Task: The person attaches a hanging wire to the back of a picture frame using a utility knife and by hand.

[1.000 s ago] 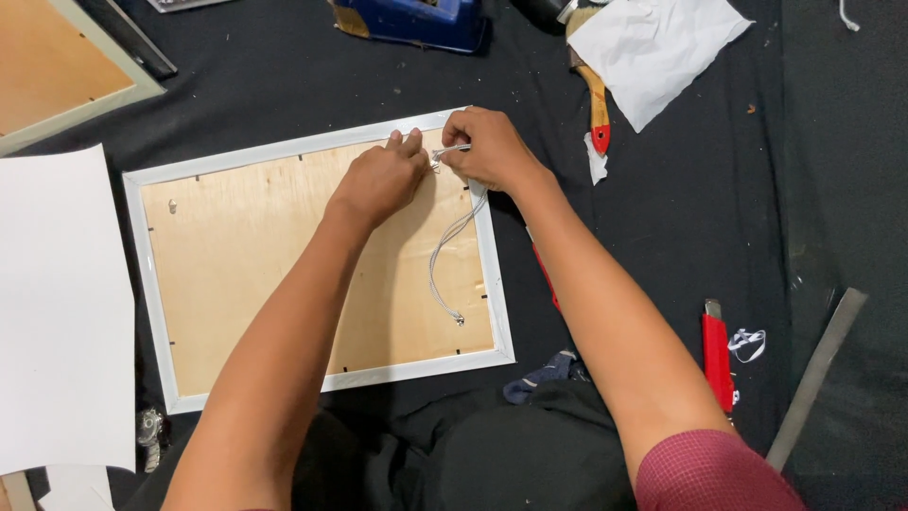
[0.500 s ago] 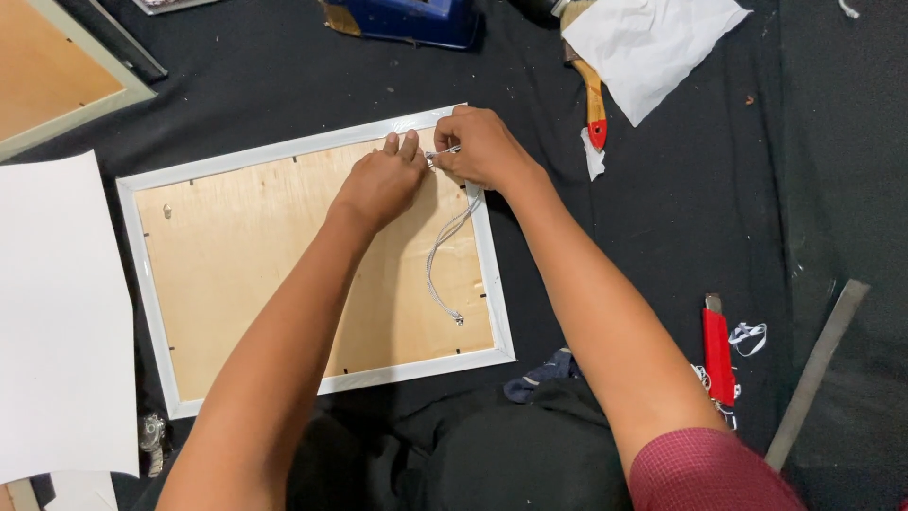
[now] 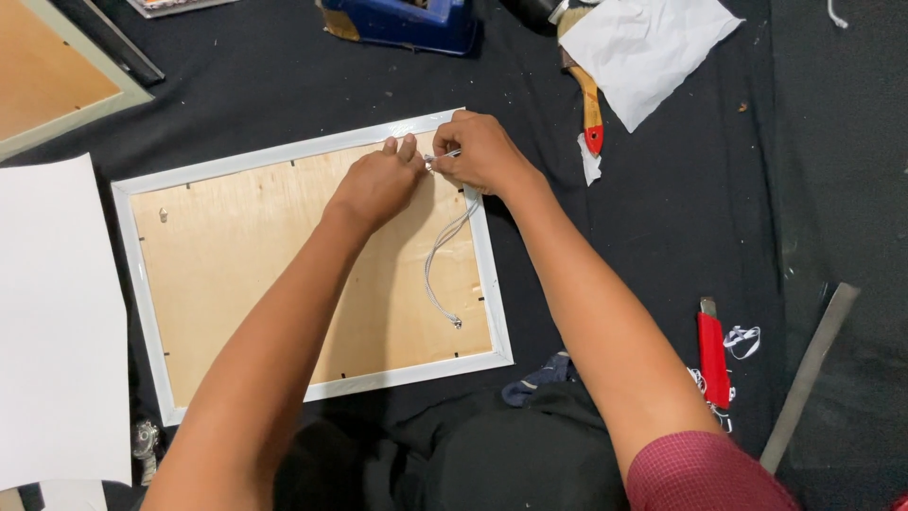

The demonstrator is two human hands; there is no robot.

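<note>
Left hand point(image 3: 376, 185) and right hand point(image 3: 482, 151) pinch hanging cord point(image 3: 440, 255) at white picture frame's point(image 3: 147, 312) far edge | lower cord end already fixed to plywood backing point(image 3: 274, 255) | upper end unfinished

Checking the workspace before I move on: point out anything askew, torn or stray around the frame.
Nothing looks damaged. The white picture frame lies face down, slightly tilted. Both hands, left hand and right hand, pinch the cord at its top edge. A crumpled paper scrap and bits of cord by the red knife lie stray.
</note>
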